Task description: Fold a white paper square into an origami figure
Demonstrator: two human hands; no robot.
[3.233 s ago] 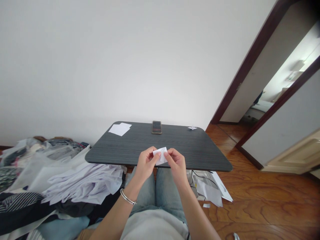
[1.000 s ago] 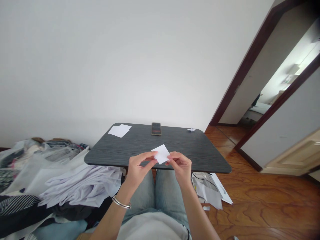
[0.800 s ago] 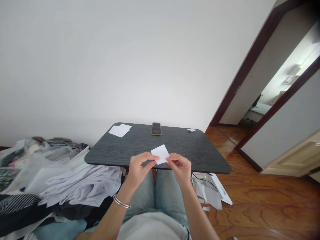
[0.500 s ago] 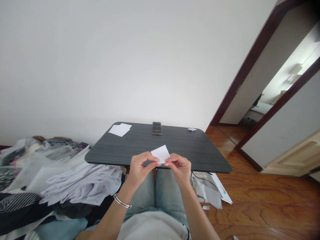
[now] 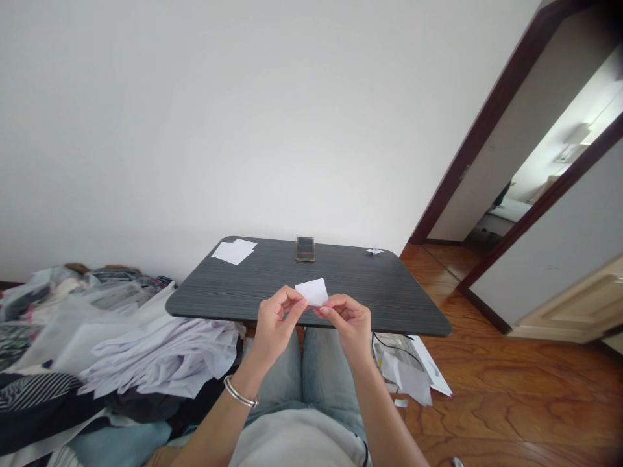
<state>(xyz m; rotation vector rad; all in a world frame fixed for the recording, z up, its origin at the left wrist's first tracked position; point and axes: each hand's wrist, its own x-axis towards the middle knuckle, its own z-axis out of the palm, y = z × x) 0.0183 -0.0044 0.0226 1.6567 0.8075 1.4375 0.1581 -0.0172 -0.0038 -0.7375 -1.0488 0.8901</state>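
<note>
The paper (image 5: 311, 291) is over the table (image 5: 219, 295) close to its near edge, with room ahead before the phone (image 5: 305, 249). White and straight-sided, it is pinched along its bottom by the left hand (image 5: 278, 321) and right hand (image 5: 351, 322), both nearly closed.

Shiny silver-coloured round metal bangle (image 5: 240, 397), left wrist (image 5: 252, 379). Faded light-blue denim jeans (image 5: 284, 373). Pale whitish-grey fabric top (image 5: 296, 441).
</note>
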